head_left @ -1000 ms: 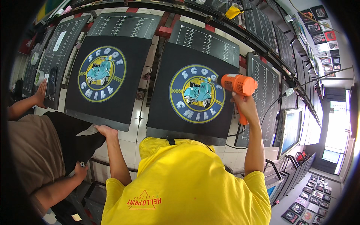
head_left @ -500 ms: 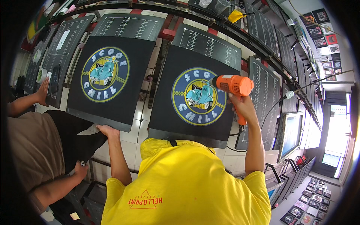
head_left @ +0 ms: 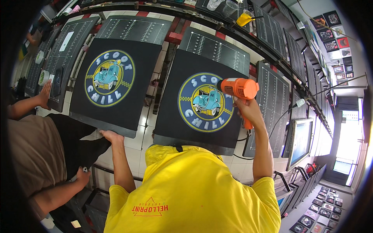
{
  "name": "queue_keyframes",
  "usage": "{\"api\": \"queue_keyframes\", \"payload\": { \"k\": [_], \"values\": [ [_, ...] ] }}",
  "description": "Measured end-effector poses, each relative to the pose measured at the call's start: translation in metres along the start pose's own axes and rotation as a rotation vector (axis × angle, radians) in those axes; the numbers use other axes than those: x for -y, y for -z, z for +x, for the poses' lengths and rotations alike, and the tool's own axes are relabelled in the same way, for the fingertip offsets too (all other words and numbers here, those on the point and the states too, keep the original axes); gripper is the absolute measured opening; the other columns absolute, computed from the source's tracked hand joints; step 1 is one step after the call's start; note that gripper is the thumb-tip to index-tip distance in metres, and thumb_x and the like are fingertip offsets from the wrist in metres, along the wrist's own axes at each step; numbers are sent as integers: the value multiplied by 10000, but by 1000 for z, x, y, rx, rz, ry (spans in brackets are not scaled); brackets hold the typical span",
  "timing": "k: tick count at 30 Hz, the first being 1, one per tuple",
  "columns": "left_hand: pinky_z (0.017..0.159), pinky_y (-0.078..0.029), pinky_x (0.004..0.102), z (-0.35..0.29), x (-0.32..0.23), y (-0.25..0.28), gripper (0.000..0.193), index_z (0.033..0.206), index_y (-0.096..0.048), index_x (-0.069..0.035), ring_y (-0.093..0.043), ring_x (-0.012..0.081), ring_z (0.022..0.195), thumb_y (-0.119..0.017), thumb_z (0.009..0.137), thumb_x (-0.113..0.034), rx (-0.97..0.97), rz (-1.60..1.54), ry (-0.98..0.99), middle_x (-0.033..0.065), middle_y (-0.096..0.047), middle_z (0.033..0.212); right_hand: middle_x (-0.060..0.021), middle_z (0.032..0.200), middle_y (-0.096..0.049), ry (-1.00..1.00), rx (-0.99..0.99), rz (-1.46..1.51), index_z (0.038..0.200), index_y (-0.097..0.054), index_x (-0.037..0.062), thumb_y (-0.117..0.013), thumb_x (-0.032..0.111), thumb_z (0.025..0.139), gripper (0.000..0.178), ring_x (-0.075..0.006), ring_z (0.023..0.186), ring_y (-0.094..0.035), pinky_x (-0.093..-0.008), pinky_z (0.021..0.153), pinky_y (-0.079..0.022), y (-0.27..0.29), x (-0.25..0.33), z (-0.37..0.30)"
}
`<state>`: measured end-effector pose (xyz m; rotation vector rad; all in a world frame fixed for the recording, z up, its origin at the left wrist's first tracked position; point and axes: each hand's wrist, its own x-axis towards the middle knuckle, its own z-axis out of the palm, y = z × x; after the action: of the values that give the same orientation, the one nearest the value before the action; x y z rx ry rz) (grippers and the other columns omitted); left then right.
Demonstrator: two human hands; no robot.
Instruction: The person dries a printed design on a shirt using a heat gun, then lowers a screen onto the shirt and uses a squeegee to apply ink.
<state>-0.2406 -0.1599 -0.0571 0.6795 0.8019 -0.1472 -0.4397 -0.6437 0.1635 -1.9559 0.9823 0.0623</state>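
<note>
My right hand is closed around the handle of an orange heat gun. Its dark nozzle points left over the right-hand black fabric piece, covering part of the round scooter print. That fabric lies flat on a dark printing board. To the left, a second black fabric piece with the same print lies on another board. My left hand grips this board's near edge, its fingers partly hidden there.
At left, a co-worker's hand rests by a board holding a tape roll and a phone. The heat gun's cable runs right. A yellow cup stands at the back; a framed screen is at right.
The heat gun in my right hand has shifted slightly left over the print. My left hand stays at the board's edge.
</note>
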Motion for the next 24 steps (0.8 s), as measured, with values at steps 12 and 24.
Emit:
{"api": "queue_keyframes", "payload": {
  "k": [12, 24],
  "values": [
    [1196, -279, 484, -2, 1, -3, 752, 1550, -296, -68, -309, 361, 1461, -113, 1036, -586, -86, 38, -61, 126, -268, 1619, -39, 796, -679, 43, 13, -39, 1165, -617, 27, -674, 305, 944, 359, -87, 556, -557, -254, 502, -462, -5, 8, 9],
    [1198, -268, 480, 6, 3, 5, 752, 1545, -304, -63, -306, 358, 1463, -115, 1035, -583, 1, 4, -79, 128, -287, 1611, -50, 776, -663, 99, -6, -14, 1078, -653, -13, -671, 283, 931, 331, -113, 585, -567, -289, 519, -460, -16, 25, 6]
  ]
}}
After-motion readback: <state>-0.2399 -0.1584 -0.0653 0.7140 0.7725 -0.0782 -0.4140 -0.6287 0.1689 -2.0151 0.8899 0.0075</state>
